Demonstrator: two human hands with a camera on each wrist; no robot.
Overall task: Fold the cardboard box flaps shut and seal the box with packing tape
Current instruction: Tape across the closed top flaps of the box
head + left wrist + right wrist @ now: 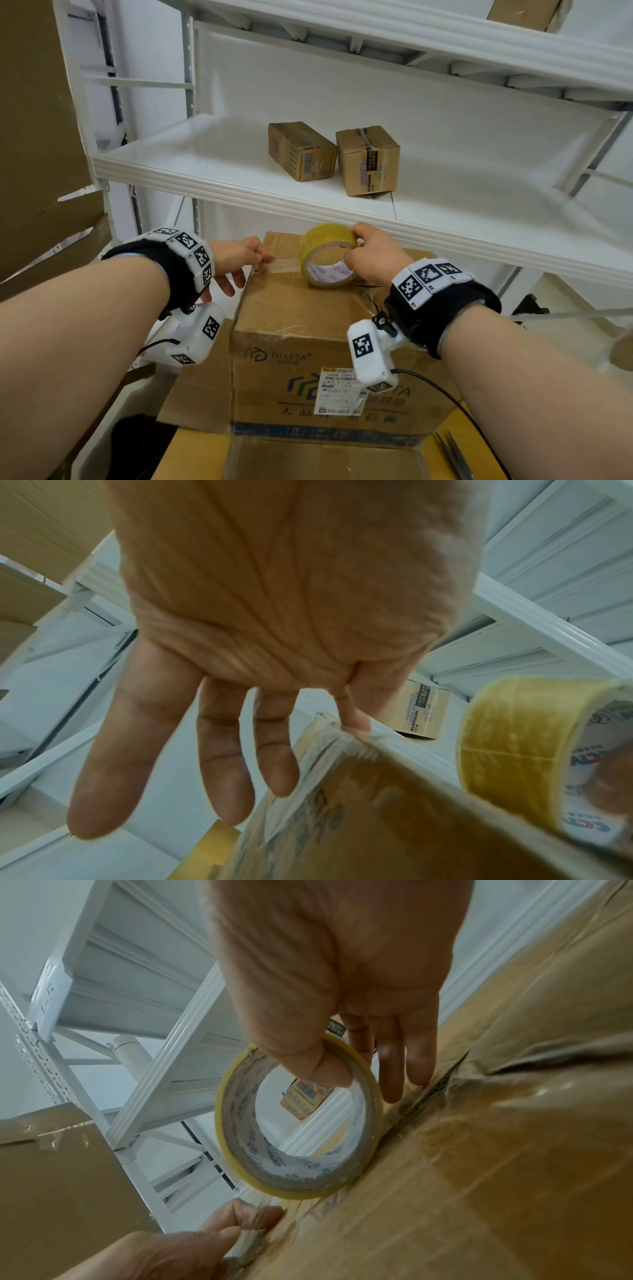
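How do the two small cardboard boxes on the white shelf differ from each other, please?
The left small box lies low on a long side, with a barcode on its end face; the right small box stands taller. The right one bears dark printed tape over its top and down its front; the left one shows faint printed patterning instead. They stand close together, whether touching is unclear. Both are plain brown, shut, and rest on the white shelf.

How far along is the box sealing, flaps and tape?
Done: the flaps of the cardboard box lie folded shut. In hand: the left hand pins the tape's free end at the box's far left edge, while the right hand grips the tape roll standing on the top, a short clear strip between them. Left: run the tape across the seam, cut it, press it down.
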